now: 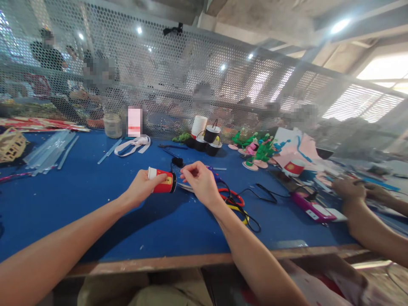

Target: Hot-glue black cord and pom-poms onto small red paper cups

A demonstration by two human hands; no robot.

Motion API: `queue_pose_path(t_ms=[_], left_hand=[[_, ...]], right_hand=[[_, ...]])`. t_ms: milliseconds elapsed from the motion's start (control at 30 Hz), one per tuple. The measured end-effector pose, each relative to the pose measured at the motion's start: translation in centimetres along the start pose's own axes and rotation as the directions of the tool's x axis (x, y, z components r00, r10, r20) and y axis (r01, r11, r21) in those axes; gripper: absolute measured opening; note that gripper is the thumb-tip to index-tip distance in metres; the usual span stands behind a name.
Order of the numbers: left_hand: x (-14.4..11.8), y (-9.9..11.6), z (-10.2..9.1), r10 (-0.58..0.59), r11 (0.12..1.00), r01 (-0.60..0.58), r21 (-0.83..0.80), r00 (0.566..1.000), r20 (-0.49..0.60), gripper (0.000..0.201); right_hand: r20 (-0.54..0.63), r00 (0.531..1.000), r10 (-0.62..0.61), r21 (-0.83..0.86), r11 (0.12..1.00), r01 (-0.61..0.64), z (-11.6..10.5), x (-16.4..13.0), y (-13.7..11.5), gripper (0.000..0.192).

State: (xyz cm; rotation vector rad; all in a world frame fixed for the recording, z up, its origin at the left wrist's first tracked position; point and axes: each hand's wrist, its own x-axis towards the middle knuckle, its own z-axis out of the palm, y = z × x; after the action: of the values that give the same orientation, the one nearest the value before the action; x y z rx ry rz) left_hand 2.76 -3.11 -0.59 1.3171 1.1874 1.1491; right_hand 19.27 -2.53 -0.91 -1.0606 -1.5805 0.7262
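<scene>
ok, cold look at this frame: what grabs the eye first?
The small red paper cup with a white rim, held on its side in the left hand over the blue table top, with the right hand pinching at its mouth. Next, the cluster of green and pink foam flower crafts far right of centre, and a co-worker's hands at the right edge.
</scene>
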Motion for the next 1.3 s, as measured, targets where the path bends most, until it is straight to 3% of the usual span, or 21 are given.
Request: queue_pose_path(t_ms=[267, 667, 967, 1300], left_hand=[[-0.06, 0.09, -0.06, -0.002, 1.000, 0.003, 0.016, 0.999, -0.034, 0.023], [-0.10, 0.11, -0.04, 0.006, 0.997, -0.006, 0.074, 1.000, -0.007, 0.024], [-0.10, 0.27, -0.04, 0.002, 1.000, -0.002, 0.020, 1.000, -0.001, 0.024], [0.00, 0.08, -0.09, -0.008, 1.000, 0.008, -0.029, 1.000, -0.014, 0.023]], right_hand=[[0.215, 0.974, -0.077, -0.123, 0.987, 0.105, -0.19, -0.49, -0.76, 0.003], [0.270, 0.957, -0.103, -0.310, 0.932, 0.188, 0.19, -0.67, -1.03, 0.008], [0.275, 0.961, 0.027, -0.094, 0.996, -0.001, -0.26, -0.55, -0.90, 0.010], [0.084, 0.992, 0.091, 0.205, 0.973, -0.107, -0.53, -0.14, -1.07, 0.017]])
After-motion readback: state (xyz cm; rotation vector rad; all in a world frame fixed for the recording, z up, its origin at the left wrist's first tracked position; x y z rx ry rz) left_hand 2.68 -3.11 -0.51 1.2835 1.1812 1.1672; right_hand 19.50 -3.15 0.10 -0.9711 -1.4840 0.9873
